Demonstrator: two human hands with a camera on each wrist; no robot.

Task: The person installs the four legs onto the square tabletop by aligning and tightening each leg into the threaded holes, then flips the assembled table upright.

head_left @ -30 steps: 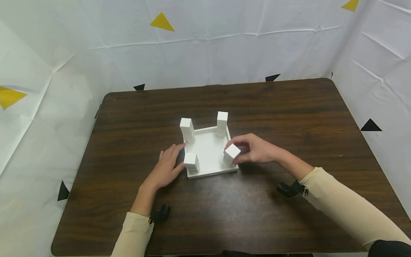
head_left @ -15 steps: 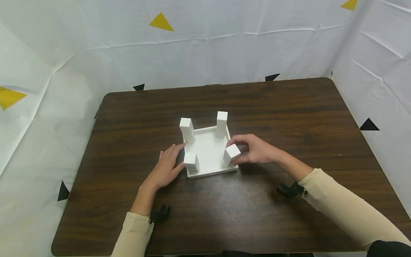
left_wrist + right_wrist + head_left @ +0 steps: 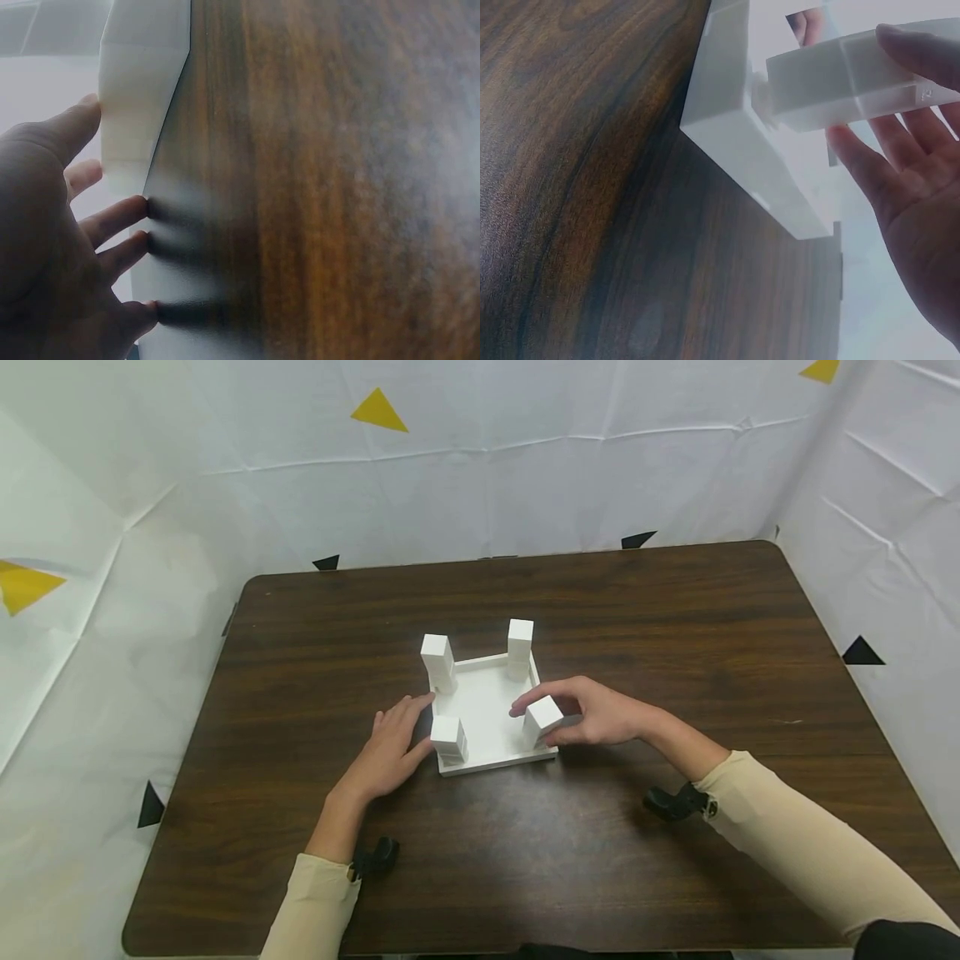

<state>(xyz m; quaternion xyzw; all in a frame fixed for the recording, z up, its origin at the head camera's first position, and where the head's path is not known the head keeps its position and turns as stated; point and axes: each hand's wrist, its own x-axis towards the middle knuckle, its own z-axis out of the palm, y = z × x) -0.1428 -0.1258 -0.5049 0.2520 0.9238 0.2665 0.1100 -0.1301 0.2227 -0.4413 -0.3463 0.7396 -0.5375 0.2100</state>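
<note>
A small white square tabletop (image 3: pixel 487 714) with a raised rim lies upside down, a square-section leg standing at each corner. My right hand (image 3: pixel 603 714) is around the near-right table leg (image 3: pixel 543 717); that leg looks slightly turned against the tabletop's sides. In the right wrist view the thumb (image 3: pixel 922 52) lies along one face of it, and fingers reach to its other sides. The index finger stretches past the leg over the tabletop. My left hand (image 3: pixel 386 752) rests at the tabletop's left side, fingers spread and fairly straight, beside the near-left leg (image 3: pixel 448 741).
Two more white legs, the far-left leg (image 3: pixel 438 662) and the far-right leg (image 3: pixel 519 647), stand upright at the back corners. Underneath is a dark wood-grain table (image 3: pixel 660 610). White sheets (image 3: pixel 487 502) with yellow and black triangles hang around it.
My right index finger has moved off the leg's far side and extended left over the tabletop. The left hand and the tabletop stay in place.
</note>
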